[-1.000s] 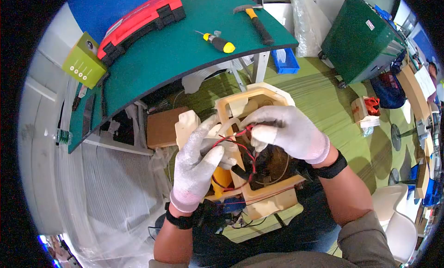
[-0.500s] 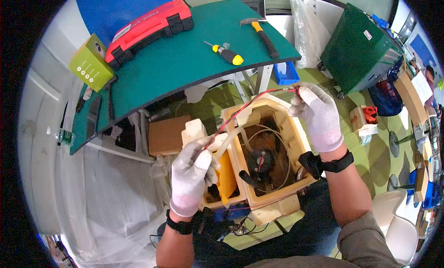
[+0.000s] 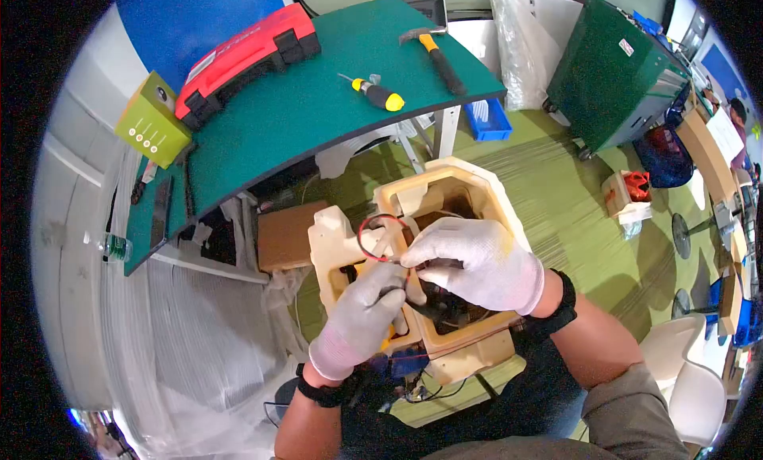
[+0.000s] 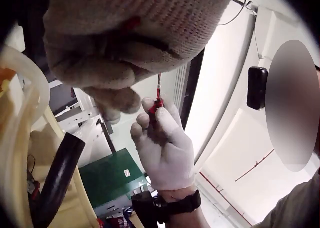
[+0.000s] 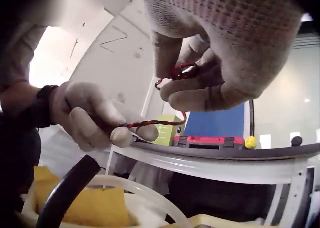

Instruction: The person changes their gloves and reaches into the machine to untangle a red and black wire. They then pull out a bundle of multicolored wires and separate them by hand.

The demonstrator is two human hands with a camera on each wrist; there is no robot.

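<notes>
Both hands wear whitish work gloves. My left hand (image 3: 362, 313) pinches one end of a twisted red and black wire (image 5: 155, 122) between thumb and fingers. My right hand (image 3: 481, 261), close beside it, grips another part of the wire, with a small bundle of it among the curled fingers in the right wrist view. In the head view, part of the wire arcs up as a loop above the fingertips. Below the hands stands a cream plastic tub (image 3: 518, 222) with two compartments. A black hose (image 5: 70, 190) and a clear tube (image 5: 150, 187) rise from it.
Ahead is a green-topped table (image 3: 262, 118) with a red toolbox (image 3: 246, 55), a screwdriver (image 3: 377, 93), a hammer (image 3: 439, 61) and a green box (image 3: 155, 122). A cardboard box (image 3: 288, 236) lies under it. A green cabinet (image 3: 616, 75) stands at right.
Half a second ago the right hand was far up and right, with the wire stretched between the hands. It has come back down beside the left hand, and the wire is slack and looped.
</notes>
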